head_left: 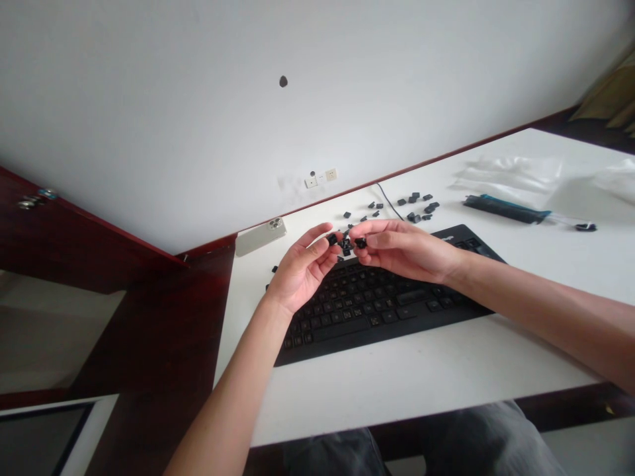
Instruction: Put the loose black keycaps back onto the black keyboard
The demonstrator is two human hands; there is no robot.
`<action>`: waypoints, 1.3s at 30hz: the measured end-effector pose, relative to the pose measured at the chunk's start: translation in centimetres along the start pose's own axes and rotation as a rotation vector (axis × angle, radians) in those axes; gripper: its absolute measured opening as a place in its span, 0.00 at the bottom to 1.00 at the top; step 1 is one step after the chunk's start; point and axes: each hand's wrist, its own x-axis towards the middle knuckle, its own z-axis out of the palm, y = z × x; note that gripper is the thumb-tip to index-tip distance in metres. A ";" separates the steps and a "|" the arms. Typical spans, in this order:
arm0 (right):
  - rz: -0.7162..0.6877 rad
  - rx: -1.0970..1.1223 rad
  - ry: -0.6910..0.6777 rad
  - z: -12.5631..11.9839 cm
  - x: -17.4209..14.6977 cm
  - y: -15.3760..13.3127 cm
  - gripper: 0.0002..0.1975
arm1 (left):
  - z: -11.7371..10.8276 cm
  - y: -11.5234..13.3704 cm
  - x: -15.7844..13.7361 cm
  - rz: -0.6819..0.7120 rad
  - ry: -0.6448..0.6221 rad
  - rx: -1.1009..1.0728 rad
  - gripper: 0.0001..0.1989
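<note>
Above the far edge of a black keyboard [347, 324], my two hands are raised close together. Between the thumb and fingers of my left hand [305, 261] is a small black keycap [332, 239]. My right hand [397, 244] pinches another black keycap [360, 243], its fingertips a short gap from the left ones. Some key positions on the keyboard look bare, with pale marks showing. Part of the keyboard is hidden behind my hands and right forearm. Loose black keycaps [415, 197] lie scattered on the table beyond it.
A phone [260, 237] lies at the white table's [397, 357] back left corner. To the right are a dark brush-like tool [506, 209] and clear plastic bags [510, 173]. A cable [389, 200] runs toward the wall, which has sockets [321, 178].
</note>
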 end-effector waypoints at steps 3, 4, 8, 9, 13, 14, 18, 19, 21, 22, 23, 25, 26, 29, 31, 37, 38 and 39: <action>0.000 0.027 0.024 -0.1 0.1 -0.1 0.09 | 0.1 0.0 0.0 -0.002 0.021 -0.004 0.14; 0.009 0.028 0.019 -0.2 0.2 -0.1 0.09 | 0.2 0.0 -0.1 -0.005 0.027 -0.005 0.12; 0.046 0.035 -0.017 -0.3 0.2 0.0 0.08 | 0.4 -0.1 -0.2 -0.017 0.024 -0.009 0.09; 0.054 0.035 -0.027 -0.3 0.1 0.0 0.08 | 0.4 -0.1 -0.2 -0.017 0.015 -0.009 0.09; 0.074 0.039 -0.058 -0.2 0.1 0.0 0.09 | 0.3 -0.2 -0.3 -0.010 -0.040 -0.002 0.11; 0.074 0.042 -0.064 -0.1 0.1 -0.1 0.09 | 0.3 -0.2 -0.3 -0.009 -0.049 0.003 0.11; 0.067 0.060 -0.083 0.0 0.2 -0.1 0.11 | 0.3 -0.2 -0.5 -0.008 -0.046 0.044 0.12; 0.068 0.063 -0.088 0.0 0.2 -0.1 0.12 | 0.3 -0.2 -0.5 -0.006 -0.046 0.055 0.12; 0.073 0.063 -0.096 -0.2 0.2 0.0 0.14 | 0.3 -0.2 -0.6 -0.002 -0.055 0.073 0.13; 0.076 0.061 -0.102 -0.2 0.2 0.0 0.14 | 0.2 -0.2 -0.6 0.000 -0.061 0.079 0.13; 0.081 0.057 -0.110 -0.3 0.2 0.1 0.15 | 0.2 -0.2 -0.6 0.000 -0.066 0.082 0.14; 0.092 0.052 -0.131 -0.6 0.1 0.1 0.15 | 0.2 -0.2 -0.7 -0.003 -0.072 0.085 0.14; 0.099 0.052 -0.142 -0.7 0.1 0.1 0.15 | 0.2 -0.1 -0.7 -0.005 -0.074 0.087 0.14; 0.110 0.061 -0.175 -1.0 0.0 0.1 0.15 | 0.2 -0.1 -0.8 -0.007 -0.093 0.093 0.16; 0.108 0.064 -0.198 -1.0 -0.1 0.0 0.15 | 0.3 -0.1 -0.8 -0.005 -0.117 0.090 0.16; 0.115 0.082 -0.232 -0.9 -0.1 0.0 0.15 | 0.3 0.0 -0.9 -0.025 -0.116 0.080 0.17; 0.116 0.084 -0.233 -0.9 -0.1 0.1 0.15 | 0.3 0.0 -0.9 -0.027 -0.120 0.077 0.17; 0.118 0.084 -0.231 -0.9 -0.1 0.1 0.15 | 0.3 0.0 -0.9 -0.028 -0.127 0.073 0.17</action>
